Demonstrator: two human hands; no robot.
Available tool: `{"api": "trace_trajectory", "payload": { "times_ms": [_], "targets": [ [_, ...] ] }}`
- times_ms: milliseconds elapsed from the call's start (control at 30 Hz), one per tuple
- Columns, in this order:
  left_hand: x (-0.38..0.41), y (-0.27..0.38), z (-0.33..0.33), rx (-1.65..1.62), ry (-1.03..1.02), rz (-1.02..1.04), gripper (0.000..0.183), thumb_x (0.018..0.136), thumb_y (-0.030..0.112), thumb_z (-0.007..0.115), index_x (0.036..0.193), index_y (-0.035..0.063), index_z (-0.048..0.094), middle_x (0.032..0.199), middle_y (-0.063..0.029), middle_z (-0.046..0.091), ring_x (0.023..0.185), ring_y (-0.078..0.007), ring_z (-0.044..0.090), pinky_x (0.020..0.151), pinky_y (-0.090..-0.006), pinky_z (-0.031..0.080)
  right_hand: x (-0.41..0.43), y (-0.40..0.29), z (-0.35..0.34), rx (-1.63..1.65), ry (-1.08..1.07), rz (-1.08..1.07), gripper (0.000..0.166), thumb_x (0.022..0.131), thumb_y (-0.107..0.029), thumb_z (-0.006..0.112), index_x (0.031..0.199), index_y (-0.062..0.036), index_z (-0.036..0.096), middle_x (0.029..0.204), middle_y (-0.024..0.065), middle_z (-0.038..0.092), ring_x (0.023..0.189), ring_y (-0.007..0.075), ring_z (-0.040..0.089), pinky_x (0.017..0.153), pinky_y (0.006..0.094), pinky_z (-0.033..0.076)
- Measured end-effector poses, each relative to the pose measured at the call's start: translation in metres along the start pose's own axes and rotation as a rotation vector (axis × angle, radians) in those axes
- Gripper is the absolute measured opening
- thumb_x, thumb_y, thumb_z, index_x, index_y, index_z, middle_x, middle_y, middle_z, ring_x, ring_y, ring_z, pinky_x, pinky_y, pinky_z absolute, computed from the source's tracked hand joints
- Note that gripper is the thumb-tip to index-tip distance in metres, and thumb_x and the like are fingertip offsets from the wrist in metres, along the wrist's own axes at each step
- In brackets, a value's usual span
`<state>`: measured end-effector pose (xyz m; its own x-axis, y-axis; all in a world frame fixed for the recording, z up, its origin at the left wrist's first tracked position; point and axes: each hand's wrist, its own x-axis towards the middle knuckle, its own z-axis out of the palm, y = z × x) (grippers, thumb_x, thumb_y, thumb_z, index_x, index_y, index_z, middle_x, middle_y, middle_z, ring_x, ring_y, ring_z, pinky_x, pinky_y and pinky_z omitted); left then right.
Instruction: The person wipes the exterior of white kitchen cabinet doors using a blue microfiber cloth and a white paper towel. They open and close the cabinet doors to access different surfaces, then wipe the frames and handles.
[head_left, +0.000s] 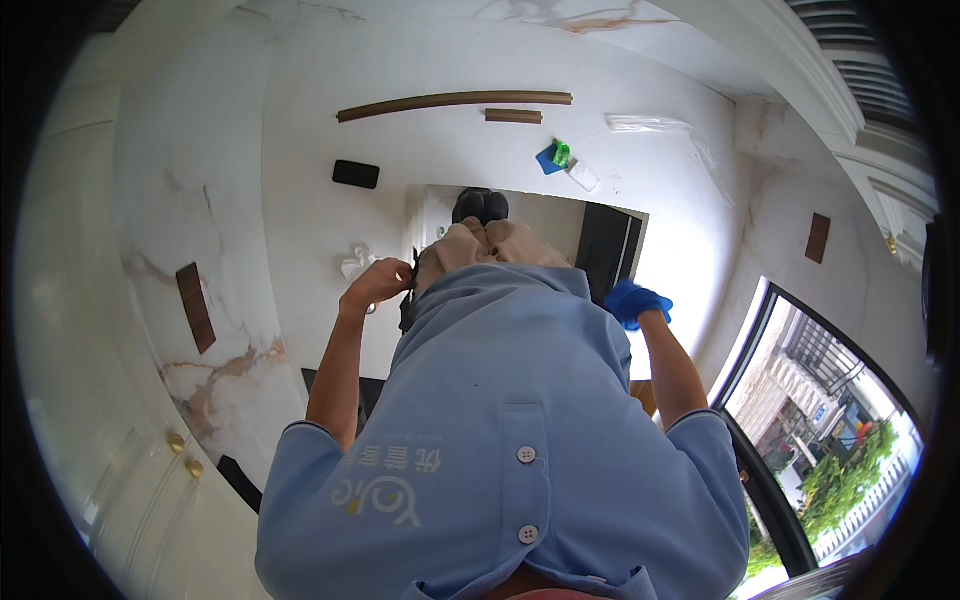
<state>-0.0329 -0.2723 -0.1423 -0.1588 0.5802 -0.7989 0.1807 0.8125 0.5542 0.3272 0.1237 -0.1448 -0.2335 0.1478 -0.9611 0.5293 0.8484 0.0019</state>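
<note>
My left hand (379, 283), bare, is at the left side of my hip, its fingers curled beside a black strap-like item (409, 300); whether they grip it is unclear. My right hand (637, 304) is at the other side, covered by blue material that looks like a glove, slightly blurred; its fingers cannot be made out. I wear a light blue buttoned shirt (480, 360), beige trousers (487, 247) and black shoes (480, 204). A crumpled white tissue or cloth (358, 261) lies just beyond my left hand.
On the white surface (435, 150) lie a black phone (356, 174), long and short brown strips (457, 100), blue and green cloths or sponges (553, 156), a white block (583, 175) and clear plastic wrap (649, 124). Left are cabinet doors (97, 450); right, a black-framed window (780, 442).
</note>
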Motion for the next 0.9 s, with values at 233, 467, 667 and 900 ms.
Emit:
{"api": "trace_trajectory", "payload": {
  "times_ms": [233, 467, 667, 900],
  "targets": [
    [0.026, -0.034, 0.047, -0.074, 0.242, 0.036, 0.026, 0.086, 0.009, 0.064, 0.110, 0.0031, 0.070, 0.108, -0.0196, 0.069, 0.100, -0.0341, 0.065, 0.089, -0.0398, 0.051, -0.006, 0.010, 0.043, 0.252, 0.004, 0.272, 0.046, 0.097, -0.035, 0.051, 0.139, -0.0166, 0.054, 0.134, 0.0163, 0.057, 0.124, 0.0368, 0.056, 0.104, 0.0440, 0.046],
    [0.039, -0.069, 0.085, -0.901, 0.184, -0.131, 0.044, 0.101, 0.028, 0.038, 0.121, -0.0016, 0.065, 0.116, -0.0105, 0.068, 0.109, -0.0187, 0.059, 0.099, -0.0337, 0.044, 0.053, -0.045, 0.033, 0.557, 0.320, -0.413, 0.029, 0.094, -0.024, 0.057, 0.117, -0.0133, 0.070, 0.119, 0.0128, 0.063, 0.122, 0.0308, 0.053, 0.101, 0.0377, 0.046],
    [0.051, -0.140, 0.095, -1.026, 0.158, -0.243, 0.044, 0.100, 0.033, 0.042, 0.117, -0.0003, 0.066, 0.113, -0.0109, 0.069, 0.105, -0.0198, 0.062, 0.094, -0.0340, 0.047, 0.057, -0.073, 0.005, 0.478, 0.342, -0.315, 0.052, 0.088, -0.004, 0.061, 0.138, -0.0166, 0.054, 0.126, 0.0136, 0.054, 0.116, 0.0345, 0.057, 0.093, 0.0432, 0.051],
    [0.022, -0.134, 0.068, -0.958, 0.197, -0.389, 0.044, 0.100, 0.034, 0.043, 0.115, 0.0004, 0.067, 0.112, -0.0109, 0.069, 0.102, -0.0201, 0.062, 0.092, -0.0342, 0.048, 0.137, -0.094, 0.012, 0.179, 0.278, -0.208, 0.050, 0.084, -0.017, 0.071, 0.133, -0.0187, 0.060, 0.135, 0.0158, 0.054, 0.120, 0.0323, 0.060, 0.090, 0.0419, 0.054]
  ]
}}
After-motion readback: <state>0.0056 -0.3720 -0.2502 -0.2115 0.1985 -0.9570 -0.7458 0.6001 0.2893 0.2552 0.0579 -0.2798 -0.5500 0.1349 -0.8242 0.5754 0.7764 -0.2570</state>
